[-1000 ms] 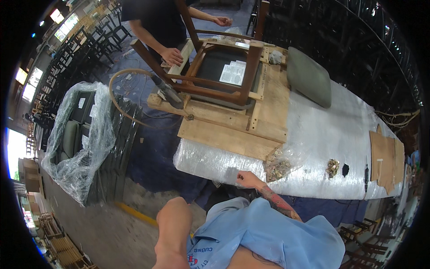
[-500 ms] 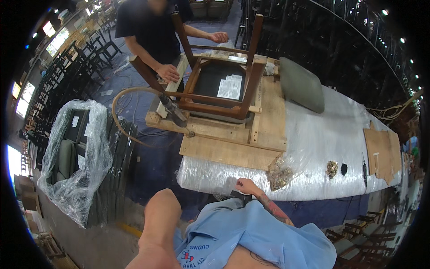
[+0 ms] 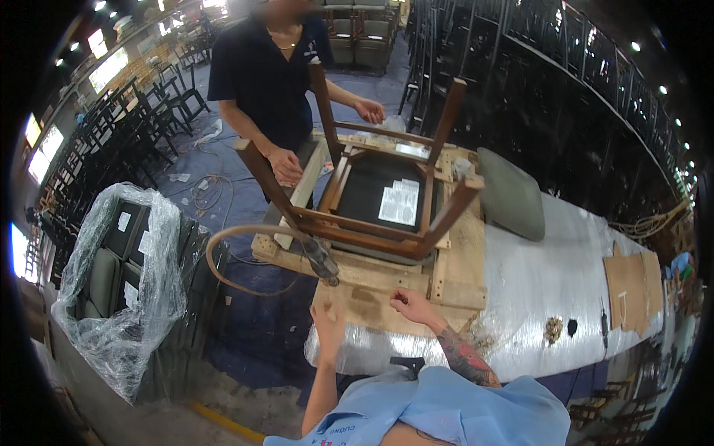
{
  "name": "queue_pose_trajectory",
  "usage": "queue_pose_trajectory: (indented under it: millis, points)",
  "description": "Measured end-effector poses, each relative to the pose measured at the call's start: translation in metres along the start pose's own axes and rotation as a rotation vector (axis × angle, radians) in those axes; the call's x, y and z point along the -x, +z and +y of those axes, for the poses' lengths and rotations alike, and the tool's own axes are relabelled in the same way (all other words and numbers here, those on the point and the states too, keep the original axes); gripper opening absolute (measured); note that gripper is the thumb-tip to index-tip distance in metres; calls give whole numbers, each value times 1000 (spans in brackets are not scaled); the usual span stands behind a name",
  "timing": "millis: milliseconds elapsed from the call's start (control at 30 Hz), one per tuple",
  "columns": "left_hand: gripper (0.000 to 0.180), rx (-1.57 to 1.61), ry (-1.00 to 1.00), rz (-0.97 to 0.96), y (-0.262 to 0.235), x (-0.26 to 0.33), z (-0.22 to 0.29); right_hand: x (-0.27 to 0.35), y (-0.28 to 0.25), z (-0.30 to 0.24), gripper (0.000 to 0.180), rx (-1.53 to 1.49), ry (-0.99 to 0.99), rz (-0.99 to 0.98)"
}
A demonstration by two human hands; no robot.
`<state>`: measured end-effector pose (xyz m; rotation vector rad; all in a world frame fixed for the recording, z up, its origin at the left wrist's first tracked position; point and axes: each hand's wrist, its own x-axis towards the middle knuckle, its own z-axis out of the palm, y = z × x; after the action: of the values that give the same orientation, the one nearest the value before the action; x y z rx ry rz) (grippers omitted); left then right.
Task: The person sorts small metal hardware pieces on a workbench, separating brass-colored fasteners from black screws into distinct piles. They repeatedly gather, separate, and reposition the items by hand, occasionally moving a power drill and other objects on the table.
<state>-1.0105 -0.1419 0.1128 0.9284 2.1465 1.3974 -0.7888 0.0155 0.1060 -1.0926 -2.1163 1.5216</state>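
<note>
A person's right hand (image 3: 407, 303), fingers curled, rests on a wooden board (image 3: 372, 301) at the near edge of a foil-wrapped table (image 3: 543, 290), the left hand (image 3: 327, 321) raised just beside it. Beyond both hands, an upturned wooden chair (image 3: 379, 201) lies with 4 legs up, steadied by a co-worker's hand (image 3: 286, 165). A pneumatic tool (image 3: 321, 260) with hose lies just ahead of the left hand.

A grey cushion (image 3: 510, 192) lay on the silver-wrapped table (image 3: 550, 282) near its far edge. Flat cardboard pieces (image 3: 631, 287) sat toward the table's right end. On the floor to the left, stacked chairs wrapped in clear plastic (image 3: 123, 282) stood beside the table's left end. A co-worker in a dark shirt (image 3: 268, 67) stood across the table.
</note>
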Motion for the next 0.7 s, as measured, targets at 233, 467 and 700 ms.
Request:
queue_pose_trajectory:
  millis: [233,467,700]
  points:
    - [163,-560,-538,-507,38,37,-138,-46,-5,-32,26,228,-27,-66]
    - [159,-565,-525,-451,35,43,-125,-11,56,4,28,319,29,-309]
    - [159,-593,-509,-425,38,39,-121,32,83,11,33,280,53,-474]
